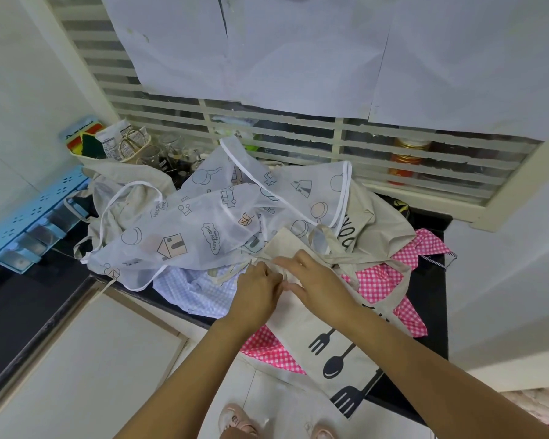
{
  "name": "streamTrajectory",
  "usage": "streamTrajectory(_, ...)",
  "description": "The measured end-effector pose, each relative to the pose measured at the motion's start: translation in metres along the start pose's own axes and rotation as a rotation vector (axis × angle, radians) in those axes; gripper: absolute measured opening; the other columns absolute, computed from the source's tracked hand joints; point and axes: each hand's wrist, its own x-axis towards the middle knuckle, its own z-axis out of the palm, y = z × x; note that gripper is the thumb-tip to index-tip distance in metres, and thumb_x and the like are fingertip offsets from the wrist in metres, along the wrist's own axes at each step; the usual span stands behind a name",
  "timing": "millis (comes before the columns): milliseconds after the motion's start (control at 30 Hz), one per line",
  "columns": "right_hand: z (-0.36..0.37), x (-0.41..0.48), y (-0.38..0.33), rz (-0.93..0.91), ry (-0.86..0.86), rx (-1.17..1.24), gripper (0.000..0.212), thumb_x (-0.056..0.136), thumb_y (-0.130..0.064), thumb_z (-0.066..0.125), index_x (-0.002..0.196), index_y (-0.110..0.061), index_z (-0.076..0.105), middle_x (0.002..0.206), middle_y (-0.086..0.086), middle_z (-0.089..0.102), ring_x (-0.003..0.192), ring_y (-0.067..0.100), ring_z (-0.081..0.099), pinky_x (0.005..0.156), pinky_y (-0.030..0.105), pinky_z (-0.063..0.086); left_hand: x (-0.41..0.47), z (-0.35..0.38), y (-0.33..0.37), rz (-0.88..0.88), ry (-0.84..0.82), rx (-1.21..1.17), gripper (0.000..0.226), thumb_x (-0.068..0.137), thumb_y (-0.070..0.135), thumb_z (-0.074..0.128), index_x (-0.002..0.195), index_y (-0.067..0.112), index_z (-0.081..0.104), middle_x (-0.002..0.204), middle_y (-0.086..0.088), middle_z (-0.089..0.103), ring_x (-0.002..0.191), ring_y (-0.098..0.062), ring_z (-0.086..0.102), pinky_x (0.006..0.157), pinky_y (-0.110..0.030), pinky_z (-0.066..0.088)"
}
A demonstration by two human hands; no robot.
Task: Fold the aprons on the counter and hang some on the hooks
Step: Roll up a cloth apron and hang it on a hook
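Observation:
A heap of aprons covers the black counter [425, 299]. Nearest me lies a beige apron [336, 353] printed with black cutlery, hanging over the front edge. My left hand [257, 293] and my right hand [317, 283] meet at its upper end, fingers curled and pinching its beige strap and cloth. A sheer white apron [203, 226] with cartoon prints spreads across the middle. Under it are a pale blue checked apron [197, 289] and a pink checked apron [384, 283]. Another beige apron [371, 223] with black letters lies behind. No hooks are in view.
A blue plastic drawer rack [29, 223] stands at the counter's left. Glass jars [171, 153] and a basket of packets [121, 144] sit at the back by the louvred window [330, 137]. White cabinet fronts [86, 359] are below, and white walls close in on both sides.

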Motion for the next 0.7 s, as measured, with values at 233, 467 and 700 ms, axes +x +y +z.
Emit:
streamTrajectory(233,0.007,-0.001,0.01,-0.024,-0.159,-0.213,0.027,0.097,-0.017,0.051,0.121,-0.009,0.058,0.105,0.007,0.048,0.087,0.023,0.055,0.07,0.037,0.045,-0.002,-0.017,0.005,0.039,-0.253,0.117,0.034,0.101,0.032,0.045,0.107,0.009,0.069,0.095,-0.009,0.063,0.081,-0.022,0.058,0.063,-0.026,0.034)
streamTrajectory(467,0.031,0.0,0.021,0.115,-0.073,-0.074,0.028,0.092,-0.022,0.06,0.117,-0.012,0.056,0.112,0.004,0.046,0.09,0.022,0.056,0.076,0.041,0.05,-0.008,-0.001,0.01,-0.188,-0.214,-0.063,0.016,0.098,0.02,0.051,0.088,0.008,0.052,0.076,-0.01,0.061,0.071,-0.028,0.057,0.06,-0.032,0.037)
streamTrajectory(700,0.038,0.001,0.016,0.017,-0.076,-0.157,0.06,0.086,-0.002,0.06,0.14,-0.022,0.045,0.103,0.008,0.04,0.086,0.025,0.05,0.068,0.044,0.051,-0.01,0.002,0.009,-0.123,-0.118,0.1,0.017,0.094,0.017,0.057,0.093,0.004,0.068,0.081,-0.01,0.065,0.069,-0.024,0.062,0.056,-0.027,0.037)
